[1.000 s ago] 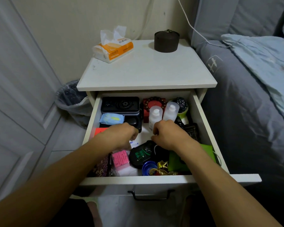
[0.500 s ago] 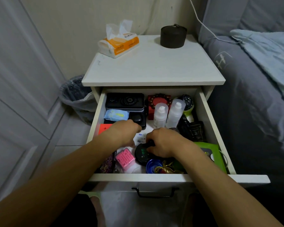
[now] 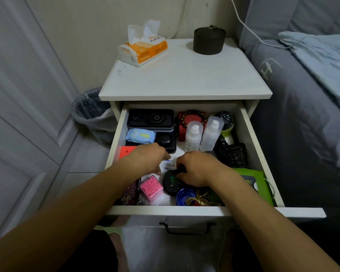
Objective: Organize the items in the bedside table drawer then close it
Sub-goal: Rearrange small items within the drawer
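Bed point(image 3: 302, 124) on the right, white bedside table point(image 3: 185, 79) beside it, drawer point(image 3: 251, 138) pulled fully out. Tabletop: tissue pack point(image 3: 143, 49) back left, dark round tin point(image 3: 208, 41) back right. Drawer back row: black case point(image 3: 150, 118), red box with bead bracelet point(image 3: 186, 122), two white bottles point(image 3: 202, 134) upright. Green pouch point(image 3: 251, 181) at front right. Left hand point(image 3: 145, 158) mid-drawer, fingers curled down onto white 3M packets point(image 3: 168, 166); can't tell if it grips them. Right hand point(image 3: 200, 167) has fingers curled around something small and dark, just above the round black tin point(image 3: 171, 182). Pink maze cube point(image 3: 151, 187) near the front, left of that tin.
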### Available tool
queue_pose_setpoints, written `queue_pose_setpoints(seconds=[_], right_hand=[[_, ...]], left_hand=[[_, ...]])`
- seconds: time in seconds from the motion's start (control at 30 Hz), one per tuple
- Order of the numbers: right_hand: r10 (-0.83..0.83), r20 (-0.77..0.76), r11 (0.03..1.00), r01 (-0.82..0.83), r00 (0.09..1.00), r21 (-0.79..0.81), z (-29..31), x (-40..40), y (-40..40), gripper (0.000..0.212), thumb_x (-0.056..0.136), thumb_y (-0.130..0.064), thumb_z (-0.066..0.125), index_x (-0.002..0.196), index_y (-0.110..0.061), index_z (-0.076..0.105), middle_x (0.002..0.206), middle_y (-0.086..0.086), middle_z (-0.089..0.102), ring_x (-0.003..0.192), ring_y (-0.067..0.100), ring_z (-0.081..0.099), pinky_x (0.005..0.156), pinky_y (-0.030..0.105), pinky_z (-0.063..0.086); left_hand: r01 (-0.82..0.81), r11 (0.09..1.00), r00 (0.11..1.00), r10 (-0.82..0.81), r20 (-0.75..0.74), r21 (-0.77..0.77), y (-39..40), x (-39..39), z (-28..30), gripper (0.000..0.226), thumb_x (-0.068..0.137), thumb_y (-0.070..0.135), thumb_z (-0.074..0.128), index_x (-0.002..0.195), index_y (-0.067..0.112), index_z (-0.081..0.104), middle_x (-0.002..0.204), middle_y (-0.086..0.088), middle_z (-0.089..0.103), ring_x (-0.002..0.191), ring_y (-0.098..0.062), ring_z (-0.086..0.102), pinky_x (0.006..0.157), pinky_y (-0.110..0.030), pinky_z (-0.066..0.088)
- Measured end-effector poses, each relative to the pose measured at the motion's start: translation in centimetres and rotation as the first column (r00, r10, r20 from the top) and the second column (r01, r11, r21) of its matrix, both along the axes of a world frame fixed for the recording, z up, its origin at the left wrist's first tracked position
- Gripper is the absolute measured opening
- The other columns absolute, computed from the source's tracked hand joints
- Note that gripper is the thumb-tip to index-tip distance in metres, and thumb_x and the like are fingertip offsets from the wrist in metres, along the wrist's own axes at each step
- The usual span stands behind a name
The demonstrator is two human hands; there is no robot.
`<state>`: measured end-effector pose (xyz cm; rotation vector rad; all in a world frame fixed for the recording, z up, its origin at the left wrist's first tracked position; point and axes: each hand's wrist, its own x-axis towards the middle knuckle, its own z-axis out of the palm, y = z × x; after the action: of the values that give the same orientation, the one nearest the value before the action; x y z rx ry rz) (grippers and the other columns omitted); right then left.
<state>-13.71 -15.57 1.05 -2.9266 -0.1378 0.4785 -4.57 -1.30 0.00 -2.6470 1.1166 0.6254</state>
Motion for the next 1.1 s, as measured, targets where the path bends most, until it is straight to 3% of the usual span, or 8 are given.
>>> queue_pose_setpoints(seconds=[0.4, 0.57, 0.73, 0.8, 0.87, 0.93, 1.0, 1.1], right_hand=[[-0.016, 0.001, 1.000, 0.016, 1.000, 0.003, 0.0, -0.3, 0.0, 0.029, 0.091, -0.038, 0.056, 0.112, -0.019, 0.062, 0.112, 0.007, 0.062, 0.098, 0.027, 0.060, 0.073, 0.034, 0.046], [-0.022, 0.002, 1.000, 0.022, 1.000, 0.004, 0.2, 0.0, 0.1, 0.029, 0.091, -0.037, 0.056, 0.113, -0.018, 0.061, 0.114, 0.007, 0.061, 0.100, 0.027, 0.059, 0.074, 0.034, 0.047], [-0.104, -0.010, 0.982, 0.104, 0.995, 0.159, 0.4, 0.4, -0.5, 0.030, 0.092, -0.035, 0.059, 0.115, -0.017, 0.061, 0.116, 0.006, 0.060, 0.105, 0.025, 0.059, 0.087, 0.039, 0.052], [-0.171, 0.050, 0.944, 0.149, 0.984, 0.294, 0.5, 0.8, -0.8, 0.021, 0.093, -0.026, 0.057, 0.105, -0.011, 0.065, 0.104, 0.006, 0.064, 0.096, 0.024, 0.061, 0.079, 0.035, 0.052], [-0.314, 0.022, 0.826, 0.262, 0.949, 0.499, 1.0, 1.1, -0.6, 0.022, 0.096, -0.024, 0.053, 0.096, -0.007, 0.067, 0.090, 0.004, 0.067, 0.082, 0.020, 0.065, 0.069, 0.031, 0.051], [-0.433, -0.210, 0.506, 0.430, 0.876, 0.748, 1.5, 1.5, -0.3, 0.029, 0.099, -0.028, 0.053, 0.095, -0.003, 0.066, 0.086, 0.009, 0.072, 0.071, 0.020, 0.068, 0.063, 0.031, 0.056], [-0.430, -0.416, 0.185, 0.529, 0.801, 0.828, 2.1, 1.8, 0.2, 0.027, 0.098, -0.025, 0.057, 0.097, 0.001, 0.063, 0.082, 0.013, 0.072, 0.066, 0.022, 0.067, 0.059, 0.029, 0.056], [-0.472, -0.498, -0.069, 0.532, 0.728, 0.844, 2.5, 2.1, 0.7, 0.005, 0.094, -0.002, 0.058, 0.090, 0.000, 0.060, 0.070, 0.015, 0.066, 0.057, 0.018, 0.065, 0.054, 0.024, 0.056]], left_hand=[[0.034, 0.999, 0.999, -0.036, 0.039, 0.037, 0.2, -0.3, -0.2, 0.056, 0.079, 0.030, 0.078, 0.122, 0.015, 0.046, 0.110, -0.006, 0.060, 0.091, -0.024, 0.061, 0.074, -0.036, 0.053], [-0.025, 0.994, 1.000, 0.026, 0.013, -0.111, 0.6, 0.2, 0.3, 0.041, 0.074, 0.036, 0.081, 0.094, 0.021, 0.048, 0.087, 0.005, 0.054, 0.074, -0.016, 0.051, 0.056, -0.029, 0.037], [-0.177, 0.936, 0.974, 0.123, -0.189, -0.303, 1.8, 0.8, 1.1, 0.031, 0.081, 0.039, 0.076, 0.070, 0.020, 0.054, 0.068, 0.007, 0.055, 0.071, -0.016, 0.057, 0.069, -0.034, 0.050], [-0.195, 0.894, 0.974, 0.130, -0.183, -0.403, 2.9, 0.6, 1.9, 0.026, 0.084, 0.029, 0.074, 0.069, 0.022, 0.054, 0.061, 0.008, 0.054, 0.064, -0.010, 0.053, 0.067, -0.031, 0.047], [-0.110, 0.810, 0.994, 0.104, -0.043, -0.576, 4.1, 0.4, 2.3, 0.022, 0.085, 0.028, 0.070, 0.072, 0.026, 0.052, 0.058, 0.008, 0.055, 0.058, -0.008, 0.051, 0.062, -0.032, 0.047], [0.106, 0.711, 0.978, 0.053, 0.203, -0.695, 5.0, 0.2, 2.4, 0.012, 0.084, 0.033, 0.060, 0.077, 0.026, 0.053, 0.059, 0.008, 0.055, 0.055, -0.010, 0.050, 0.054, -0.033, 0.046], [0.267, 0.663, 0.928, 0.019, 0.373, -0.699, 5.4, -0.2, 2.4, 0.014, 0.085, 0.035, 0.054, 0.080, 0.023, 0.058, 0.061, 0.008, 0.055, 0.055, -0.011, 0.049, 0.048, -0.032, 0.043], [0.257, 0.593, 0.936, 0.042, 0.348, -0.763, 5.3, -0.7, 2.1, 0.012, 0.087, 0.031, 0.062, 0.086, 0.020, 0.066, 0.070, 0.009, 0.064, 0.061, -0.009, 0.057, 0.052, -0.028, 0.048]])
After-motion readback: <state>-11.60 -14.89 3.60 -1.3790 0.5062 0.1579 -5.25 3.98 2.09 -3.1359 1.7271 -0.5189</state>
